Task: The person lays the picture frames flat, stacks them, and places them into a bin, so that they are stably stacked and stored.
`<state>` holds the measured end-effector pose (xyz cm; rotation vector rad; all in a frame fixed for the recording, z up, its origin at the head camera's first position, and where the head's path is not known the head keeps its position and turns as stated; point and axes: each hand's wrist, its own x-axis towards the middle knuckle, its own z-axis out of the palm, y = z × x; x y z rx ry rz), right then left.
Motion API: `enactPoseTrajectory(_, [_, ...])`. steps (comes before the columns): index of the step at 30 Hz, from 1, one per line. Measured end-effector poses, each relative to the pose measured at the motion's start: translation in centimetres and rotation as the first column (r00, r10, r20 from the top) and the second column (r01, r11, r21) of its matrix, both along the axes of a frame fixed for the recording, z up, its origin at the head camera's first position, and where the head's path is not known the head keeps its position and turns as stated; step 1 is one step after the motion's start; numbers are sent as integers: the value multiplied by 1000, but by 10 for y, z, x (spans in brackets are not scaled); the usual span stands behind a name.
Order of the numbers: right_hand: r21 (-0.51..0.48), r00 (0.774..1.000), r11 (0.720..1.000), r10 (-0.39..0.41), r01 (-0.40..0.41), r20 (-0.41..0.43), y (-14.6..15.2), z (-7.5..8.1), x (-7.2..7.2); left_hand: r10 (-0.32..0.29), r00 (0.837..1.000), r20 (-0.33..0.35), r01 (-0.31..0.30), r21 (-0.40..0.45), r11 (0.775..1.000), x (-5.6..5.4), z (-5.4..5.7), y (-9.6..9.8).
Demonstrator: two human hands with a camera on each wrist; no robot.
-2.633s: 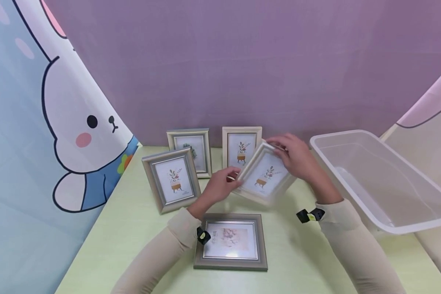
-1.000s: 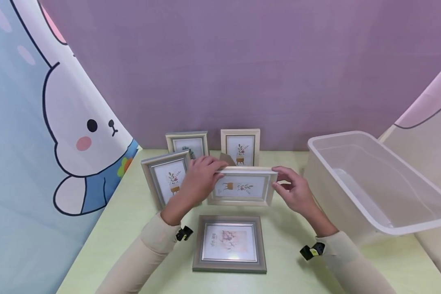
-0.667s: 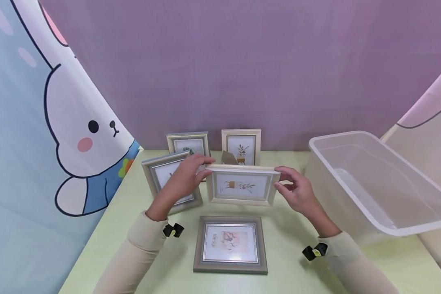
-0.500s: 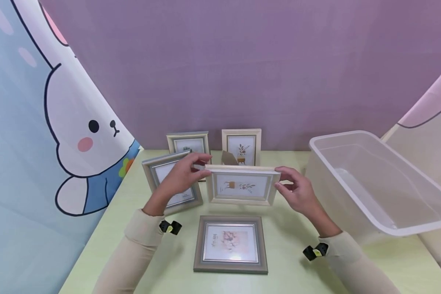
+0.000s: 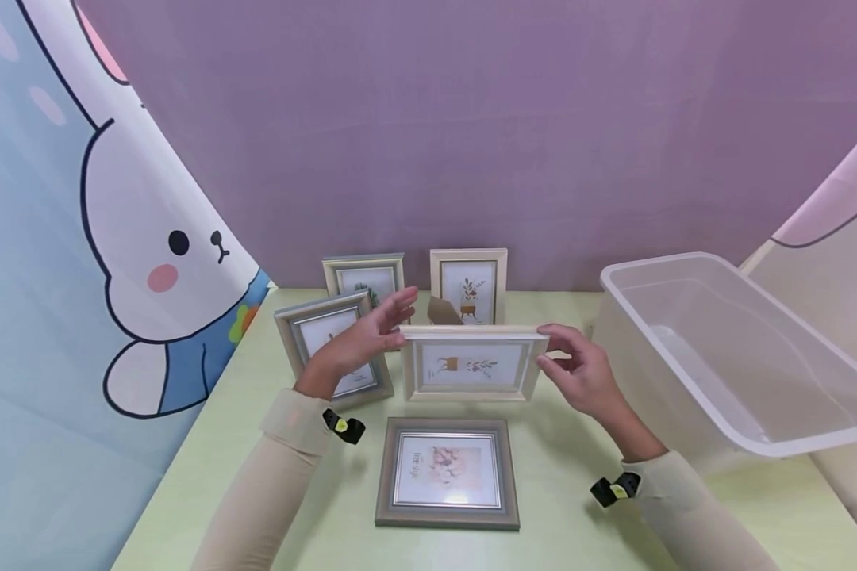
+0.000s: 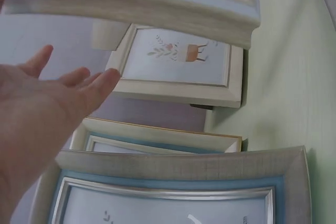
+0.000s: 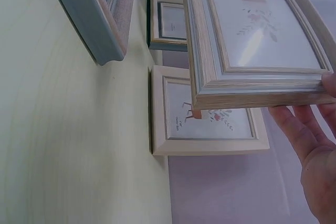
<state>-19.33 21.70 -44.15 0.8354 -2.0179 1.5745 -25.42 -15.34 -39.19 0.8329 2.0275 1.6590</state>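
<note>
My right hand (image 5: 578, 373) pinches a cream picture frame (image 5: 473, 394) by its right end, thumb in front and fingers behind. The frame is held sideways, its potted-plant print turned on its side. A brown stand flap (image 5: 443, 311) sticks up behind it. My left hand (image 5: 357, 342) is at the frame's left end with fingers spread and straight. In the left wrist view, the thumb meets the edge of the cream frame (image 6: 157, 11), and the left hand's fingers (image 6: 97, 90) point away below it. The right wrist view shows the right hand (image 7: 315, 156) gripping the frame's edge.
Another cream frame (image 5: 503, 270) stands at the back. To the left stand a grey-brown frame (image 5: 289, 337) and, behind it, a smaller frame (image 5: 364, 258). A larger grey-brown frame (image 5: 446, 519) lies flat in front. A translucent plastic bin (image 5: 685, 381) is at right.
The cream frame has been turned from tilted upright to sideways and brought to the middle. My left hand slid leftward along its top to the left end, and its fingers have since straightened.
</note>
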Motion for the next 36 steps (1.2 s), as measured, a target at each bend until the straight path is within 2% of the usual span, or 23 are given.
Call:
enactPoseTrajectory(3, [3, 1000, 1000, 8, -8, 9, 2, 0, 1, -63, 998, 29, 62, 48, 997, -3, -2, 3])
enactPoseTrajectory(6, [5, 1000, 1000, 19, -19, 18, 4, 1, 3, -102, 994, 50, 98, 80, 992, -4, -2, 6])
enactPoseTrajectory(13, [4, 999, 999, 34, -34, 7, 3, 1, 3, -128, 991, 43, 123, 103, 987, -4, -2, 9])
enactPoseTrajectory(26, [6, 999, 1000, 25, -26, 30, -1, 0, 5, -76, 997, 24, 74, 69, 995, 2, 1, 4])
enactPoseTrajectory(36, [7, 1000, 1000, 20, -20, 20, -3, 1, 5, 4, 1000, -24, -3, 41, 999, 7, 5, -1])
